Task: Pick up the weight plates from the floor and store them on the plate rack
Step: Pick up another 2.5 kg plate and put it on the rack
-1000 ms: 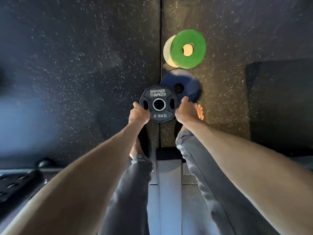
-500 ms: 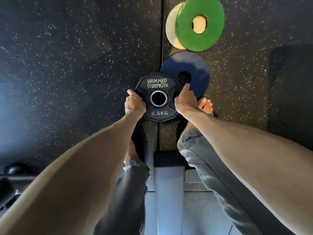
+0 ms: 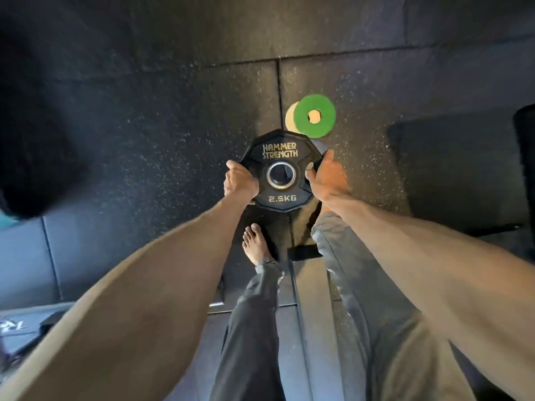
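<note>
Above the floor, black plate raised higher, both hands clamped.

Black 2.5 kg plate held face-up; green plate lies beyond it.

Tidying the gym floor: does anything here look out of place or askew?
Yes. The green plate lies off-centre on a cream plate, on the floor rather than racked. The black plate is gripped squarely by both hands, left and right.
</note>
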